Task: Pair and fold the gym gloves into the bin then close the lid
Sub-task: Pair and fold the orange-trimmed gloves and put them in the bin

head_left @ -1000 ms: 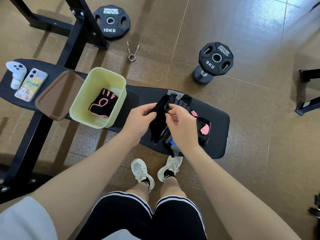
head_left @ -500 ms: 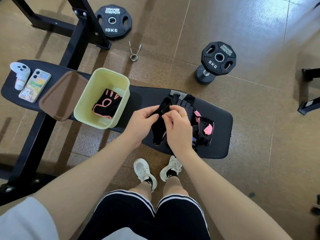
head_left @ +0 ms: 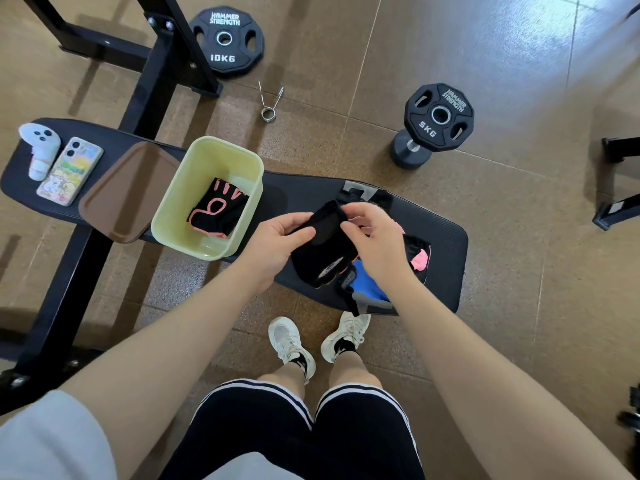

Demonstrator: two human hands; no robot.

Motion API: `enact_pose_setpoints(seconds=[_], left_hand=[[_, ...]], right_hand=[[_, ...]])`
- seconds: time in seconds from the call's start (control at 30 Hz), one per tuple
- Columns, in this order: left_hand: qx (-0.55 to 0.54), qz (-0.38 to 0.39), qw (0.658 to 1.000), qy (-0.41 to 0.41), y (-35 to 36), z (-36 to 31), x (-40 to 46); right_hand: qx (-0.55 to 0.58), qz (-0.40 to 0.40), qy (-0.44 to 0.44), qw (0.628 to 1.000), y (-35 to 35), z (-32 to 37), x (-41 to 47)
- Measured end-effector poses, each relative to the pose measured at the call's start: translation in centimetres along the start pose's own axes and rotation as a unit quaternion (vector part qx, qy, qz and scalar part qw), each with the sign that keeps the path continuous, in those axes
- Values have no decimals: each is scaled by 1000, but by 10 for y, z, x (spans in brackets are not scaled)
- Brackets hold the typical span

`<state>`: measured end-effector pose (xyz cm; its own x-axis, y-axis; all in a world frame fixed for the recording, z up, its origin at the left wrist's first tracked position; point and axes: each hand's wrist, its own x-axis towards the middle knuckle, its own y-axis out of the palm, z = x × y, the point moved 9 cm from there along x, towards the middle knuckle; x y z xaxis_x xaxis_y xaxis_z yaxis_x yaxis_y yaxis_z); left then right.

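Above the black padded surface (head_left: pixel 446 237), my left hand (head_left: pixel 273 244) and right hand (head_left: pixel 377 244) are pinching a floppy black fabric gym glove pair (head_left: pixel 322 258), which is risking unfolding and slipping before reaching the pale yellow plastic bin (head_left: pixel 173 206).

Left hand (head_left: pixel 277 237) and right hand (head_left: pixel 375 242), fingers curled, pinching.

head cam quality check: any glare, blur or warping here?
Head view: glare washes the floor tiles at upper right; wide-angle warping bows the bench and stretches the forearms toward the corners; soft shadows fall left of the rack legs; both hands and the black glove look slightly soft, plate lettering stays readable.
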<state>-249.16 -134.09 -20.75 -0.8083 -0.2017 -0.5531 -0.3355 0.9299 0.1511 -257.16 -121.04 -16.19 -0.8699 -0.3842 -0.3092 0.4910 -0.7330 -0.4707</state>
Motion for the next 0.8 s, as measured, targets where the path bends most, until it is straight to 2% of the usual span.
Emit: enact_pose_setpoints(seconds=[0.1,0.2,0.3,0.4,0.5,0.6,0.7,0.8], left_hand=[[-5,7,1000,9,-4,-7,2],[35,29,999,30,-6,-18,0],[84,37,995,49,-7,-28,0],[166,31,984,64,-10,-33,2],[275,32,958,71,-12,-39,5],[303,35,951,56,-19,-45,8],[318,22,947,44,-32,-48,16],[269,-18,963,15,-51,-49,24]], right_hand=[[25,2,11,1000,5,6,6],[18,15,-14,1000,10,13,13],[55,57,29,996,21,9,19],[58,66,32,996,30,9,24],[36,78,13,996,39,16,27],[52,166,52,983,45,12,33],[-10,304,98,948,45,-6,36],[-29,391,105,914,43,-22,39]])
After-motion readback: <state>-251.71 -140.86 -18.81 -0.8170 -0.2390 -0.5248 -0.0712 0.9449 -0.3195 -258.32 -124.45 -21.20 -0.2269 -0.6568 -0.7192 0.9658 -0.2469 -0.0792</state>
